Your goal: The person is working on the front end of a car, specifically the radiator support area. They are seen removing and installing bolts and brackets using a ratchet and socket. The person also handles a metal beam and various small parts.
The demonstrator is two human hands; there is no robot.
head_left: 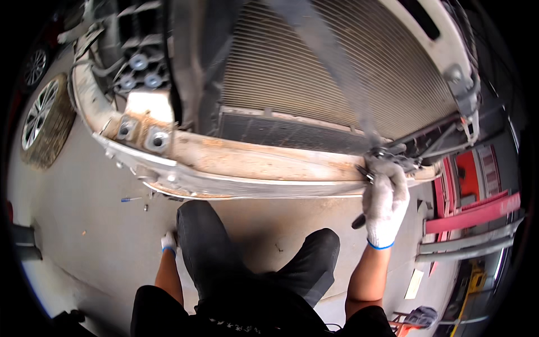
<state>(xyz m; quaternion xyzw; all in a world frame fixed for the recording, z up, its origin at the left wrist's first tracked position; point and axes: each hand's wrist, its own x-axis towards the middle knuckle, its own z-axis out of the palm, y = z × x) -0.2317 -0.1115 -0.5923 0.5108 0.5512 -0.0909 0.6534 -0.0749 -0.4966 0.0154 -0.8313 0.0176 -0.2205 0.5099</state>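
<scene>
A car's bared front end stands before me, with its finned radiator (pixel 337 73) behind a rust-stained pale lower crossbeam (pixel 264 162). My right hand (pixel 386 196), in a white knitted glove with a blue cuff, is raised at the beam's right end. It is closed on a small hand tool with a dark handle (pixel 358 222); the exact kind is not clear. Its fingertips reach dark wiring and brackets (pixel 393 154) beside the radiator's lower right corner. My left hand (pixel 169 241), also gloved, hangs low beside my left knee, its fingers mostly hidden.
On the floor at left lie a blue-handled screwdriver (pixel 131 199) and a small metal piece (pixel 146 208). A loose wheel (pixel 48 121) stands farther left. Red and grey metal beams (pixel 471 216) are at right, with a stool-like item (pixel 418 319) at lower right.
</scene>
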